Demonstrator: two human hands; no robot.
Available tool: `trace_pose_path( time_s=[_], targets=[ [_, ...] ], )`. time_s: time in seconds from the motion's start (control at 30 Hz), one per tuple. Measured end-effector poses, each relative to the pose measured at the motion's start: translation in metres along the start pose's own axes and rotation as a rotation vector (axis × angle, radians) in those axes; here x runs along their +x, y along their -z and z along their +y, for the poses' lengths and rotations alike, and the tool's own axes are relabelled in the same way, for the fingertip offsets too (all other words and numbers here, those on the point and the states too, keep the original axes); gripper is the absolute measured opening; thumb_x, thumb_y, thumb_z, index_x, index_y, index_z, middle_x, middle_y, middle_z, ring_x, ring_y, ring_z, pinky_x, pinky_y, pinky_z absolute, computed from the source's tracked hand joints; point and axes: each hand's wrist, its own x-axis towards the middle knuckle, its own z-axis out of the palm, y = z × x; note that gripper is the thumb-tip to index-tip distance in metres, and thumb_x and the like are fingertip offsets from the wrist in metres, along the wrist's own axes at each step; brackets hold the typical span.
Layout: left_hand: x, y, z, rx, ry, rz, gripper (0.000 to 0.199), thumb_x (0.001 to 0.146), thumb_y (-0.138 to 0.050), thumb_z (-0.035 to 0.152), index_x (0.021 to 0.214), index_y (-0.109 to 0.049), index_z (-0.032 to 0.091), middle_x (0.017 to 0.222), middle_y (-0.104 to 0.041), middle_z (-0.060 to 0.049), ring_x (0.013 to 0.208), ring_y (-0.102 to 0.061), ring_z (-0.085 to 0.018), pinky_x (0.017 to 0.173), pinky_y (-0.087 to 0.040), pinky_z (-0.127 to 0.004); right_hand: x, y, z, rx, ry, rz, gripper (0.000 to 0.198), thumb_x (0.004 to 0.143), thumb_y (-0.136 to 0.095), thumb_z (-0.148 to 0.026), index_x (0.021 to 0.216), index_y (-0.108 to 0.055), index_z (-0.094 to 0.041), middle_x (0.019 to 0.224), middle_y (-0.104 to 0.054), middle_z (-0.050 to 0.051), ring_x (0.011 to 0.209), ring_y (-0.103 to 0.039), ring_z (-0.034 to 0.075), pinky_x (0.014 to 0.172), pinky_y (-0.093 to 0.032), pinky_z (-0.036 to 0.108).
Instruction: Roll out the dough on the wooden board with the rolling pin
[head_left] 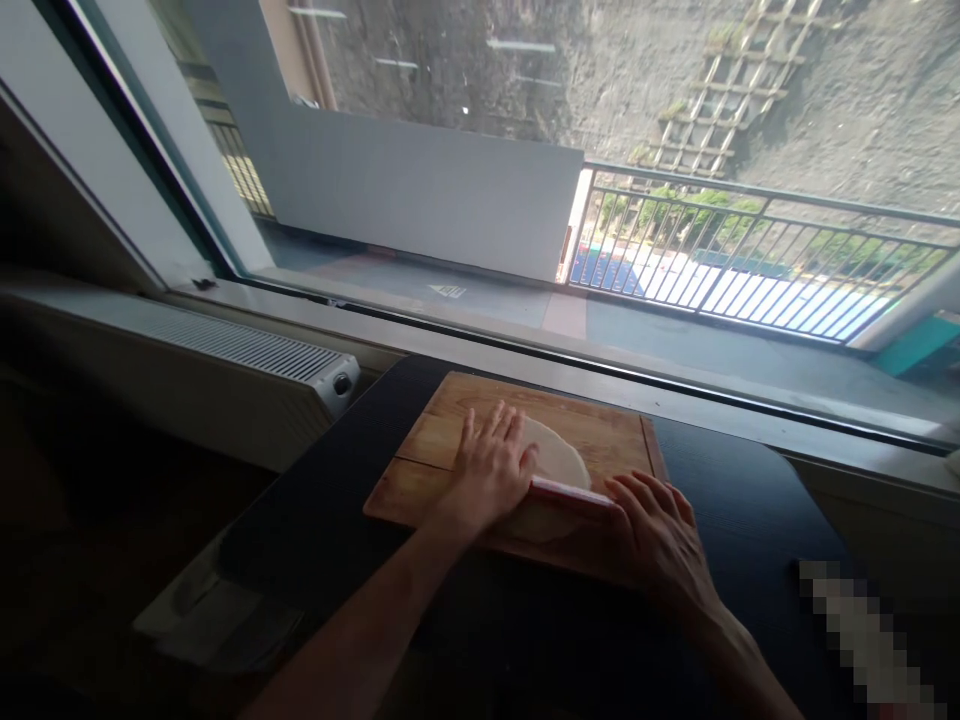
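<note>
A wooden board (622, 428) lies on a dark table, and on it is a flat, pale, rounded sheet of dough (559, 455). Across the near part of the dough runs a thin rolling pin (574, 492). My left hand (491, 460) lies with its fingers stretched out over the left side of the dough, its palm covering the pin's left end. At the other end, my right hand (660, 525) is closed over the pin, fingers bent. Both hands hide the pin's ends and part of the dough.
The black table (742, 500) stands against a window sill (480, 345). A white radiator (225, 350) is to the left. On the right is a blurred-out pixelated patch (862, 630). Beyond the glass are a railing (757, 255) and a rocky slope.
</note>
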Motion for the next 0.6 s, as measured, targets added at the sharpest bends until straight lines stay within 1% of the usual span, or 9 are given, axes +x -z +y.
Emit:
trace_pose_path(
  time_s=[0.1, 0.17, 0.2, 0.27, 0.33, 0.4, 0.43, 0.5, 0.6],
  targets=[
    [-0.054, 0.011, 0.003, -0.004, -0.079, 0.03, 0.05, 0.093, -0.025, 0.04, 0.136, -0.039, 0.018, 0.143, -0.038, -0.006, 0.138, -0.017, -0.022, 0.113, -0.004, -0.048, 0.003, -0.004, 0.005, 0.003, 0.09, -0.019, 0.039, 0.09, -0.041, -0.039, 0.126, -0.046, -0.024, 0.126, -0.052, 0.006, 0.127, -0.034, 0.024, 0.105, -0.021, 0.046],
    [-0.063, 0.014, 0.002, -0.009, -0.082, 0.039, 0.05, 0.093, -0.026, 0.04, 0.135, -0.04, 0.018, 0.143, -0.037, -0.006, 0.138, -0.017, -0.022, 0.113, -0.004, -0.049, 0.028, -0.013, 0.011, -0.002, 0.117, -0.035, 0.041, 0.091, -0.038, -0.042, 0.128, -0.044, -0.025, 0.13, -0.049, 0.005, 0.13, -0.029, 0.025, 0.106, -0.019, 0.047],
    [-0.059, 0.014, 0.0, -0.007, -0.058, 0.048, 0.05, 0.092, -0.026, 0.041, 0.135, -0.041, 0.018, 0.143, -0.038, -0.006, 0.138, -0.017, -0.023, 0.113, -0.005, -0.049, 0.047, -0.018, 0.013, -0.005, 0.125, -0.051, 0.041, 0.092, -0.035, -0.043, 0.129, -0.044, -0.026, 0.132, -0.047, 0.005, 0.132, -0.026, 0.025, 0.106, -0.018, 0.048],
    [-0.037, 0.013, -0.01, 0.002, 0.028, 0.067, 0.052, 0.092, -0.025, 0.045, 0.132, -0.043, 0.017, 0.14, -0.042, -0.008, 0.137, -0.019, -0.024, 0.112, -0.007, -0.051, 0.093, -0.03, 0.012, -0.013, 0.1, -0.094, 0.042, 0.094, -0.026, -0.042, 0.128, -0.045, -0.026, 0.136, -0.044, 0.005, 0.134, -0.023, 0.026, 0.105, -0.017, 0.051],
    [-0.009, 0.013, -0.026, 0.009, 0.135, 0.07, 0.05, 0.092, -0.026, 0.042, 0.129, -0.045, 0.016, 0.136, -0.047, -0.009, 0.136, -0.021, -0.026, 0.11, -0.01, -0.054, 0.136, -0.04, 0.002, -0.026, 0.049, -0.148, 0.045, 0.096, -0.021, -0.04, 0.127, -0.047, -0.023, 0.136, -0.044, 0.008, 0.133, -0.025, 0.029, 0.103, -0.02, 0.053],
    [0.009, 0.016, -0.04, 0.012, 0.208, 0.066, 0.044, 0.093, -0.026, 0.037, 0.122, -0.051, 0.015, 0.131, -0.052, -0.01, 0.134, -0.025, -0.026, 0.109, -0.014, -0.054, 0.165, -0.046, -0.015, -0.036, 0.027, -0.206, 0.046, 0.096, -0.019, -0.038, 0.127, -0.048, -0.021, 0.135, -0.045, 0.01, 0.13, -0.029, 0.029, 0.101, -0.024, 0.052],
    [0.011, 0.018, -0.044, 0.011, 0.217, 0.073, 0.042, 0.093, -0.026, 0.034, 0.12, -0.053, 0.015, 0.129, -0.053, -0.01, 0.134, -0.026, -0.026, 0.108, -0.016, -0.053, 0.171, -0.046, -0.024, -0.034, 0.037, -0.221, 0.046, 0.096, -0.02, -0.037, 0.128, -0.048, -0.021, 0.135, -0.045, 0.01, 0.13, -0.03, 0.029, 0.1, -0.025, 0.051],
    [0.0, 0.021, -0.045, 0.004, 0.183, 0.097, 0.041, 0.093, -0.025, 0.031, 0.119, -0.053, 0.016, 0.129, -0.054, -0.009, 0.133, -0.028, -0.024, 0.109, -0.018, -0.05, 0.167, -0.045, -0.04, -0.012, 0.106, -0.21, 0.045, 0.096, -0.021, -0.039, 0.129, -0.047, -0.023, 0.138, -0.042, 0.008, 0.132, -0.028, 0.027, 0.102, -0.026, 0.048],
    [-0.039, 0.02, -0.033, -0.019, 0.083, 0.094, 0.043, 0.093, -0.025, 0.033, 0.125, -0.049, 0.019, 0.132, -0.051, -0.007, 0.134, -0.027, -0.023, 0.109, -0.02, -0.048, 0.131, -0.039, -0.046, 0.039, 0.226, -0.148, 0.043, 0.095, -0.023, -0.04, 0.131, -0.045, -0.027, 0.141, -0.039, 0.003, 0.135, -0.022, 0.025, 0.104, -0.025, 0.047]
  ],
)
